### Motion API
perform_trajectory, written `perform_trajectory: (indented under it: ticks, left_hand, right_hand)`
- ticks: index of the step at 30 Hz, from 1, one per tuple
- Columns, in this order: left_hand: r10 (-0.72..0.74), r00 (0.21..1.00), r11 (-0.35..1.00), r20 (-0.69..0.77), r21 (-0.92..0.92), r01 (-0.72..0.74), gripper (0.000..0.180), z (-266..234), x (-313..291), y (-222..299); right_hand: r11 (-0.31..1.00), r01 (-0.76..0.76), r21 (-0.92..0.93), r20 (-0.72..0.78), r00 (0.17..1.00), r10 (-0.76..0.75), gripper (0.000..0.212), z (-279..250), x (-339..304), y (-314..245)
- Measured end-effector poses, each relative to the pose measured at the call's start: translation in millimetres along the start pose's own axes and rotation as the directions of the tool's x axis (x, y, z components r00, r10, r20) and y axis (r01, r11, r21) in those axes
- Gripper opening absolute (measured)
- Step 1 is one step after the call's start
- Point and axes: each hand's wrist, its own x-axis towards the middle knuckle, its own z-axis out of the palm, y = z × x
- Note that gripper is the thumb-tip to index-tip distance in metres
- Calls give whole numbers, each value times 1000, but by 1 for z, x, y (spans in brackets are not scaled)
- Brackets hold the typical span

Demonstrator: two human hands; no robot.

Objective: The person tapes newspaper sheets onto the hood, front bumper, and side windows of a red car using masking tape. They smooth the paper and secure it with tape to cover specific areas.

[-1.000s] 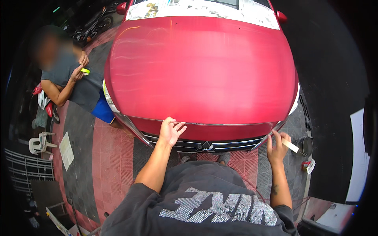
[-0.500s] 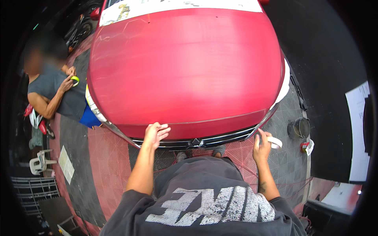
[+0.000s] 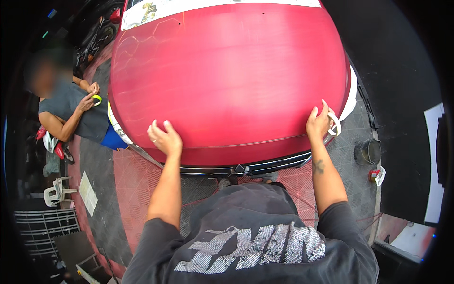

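A red car hood (image 3: 231, 75) fills the middle of the view, its front edge toward me. My left hand (image 3: 164, 137) rests on the hood's front left part, fingers loosely curled, holding nothing. My right hand (image 3: 318, 122) lies flat on the hood near its front right corner. A white roll of tape (image 3: 335, 124) hangs around the fingers of that hand. The black grille (image 3: 241, 169) runs just below both hands.
A person in a grey top (image 3: 78, 113) crouches at the car's left side, holding a yellow-green tape roll (image 3: 97, 99). A dark bucket (image 3: 368, 151) stands on the red and grey tiled floor at right. A white plastic chair (image 3: 56, 191) lies at left.
Both my hands have moved up from the grille edge onto the hood surface. The view has come closer to the car. The person at left keeps handling the yellow-green roll.
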Motion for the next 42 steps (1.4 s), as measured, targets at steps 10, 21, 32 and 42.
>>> perform_trajectory:
  ticks: [10,21,32,42]
  left_hand:
    - [-107,983,987,146,137,87,70,39,-27,29]
    - [-156,982,973,104,187,135,69,57,-21,37]
    - [-188,974,980,124,93,177,67,64,-21,23]
    - [20,774,942,633,247,-227,92,-44,-98,-36]
  right_hand:
    - [998,-11,-69,-96,995,4,45,67,-17,-23]
    - [998,2,-57,-70,998,-6,47,71,-19,-32]
    - [997,-27,-77,-92,996,19,48,78,-21,-30]
    - [996,81,25,238,968,-85,57,-78,-156,67]
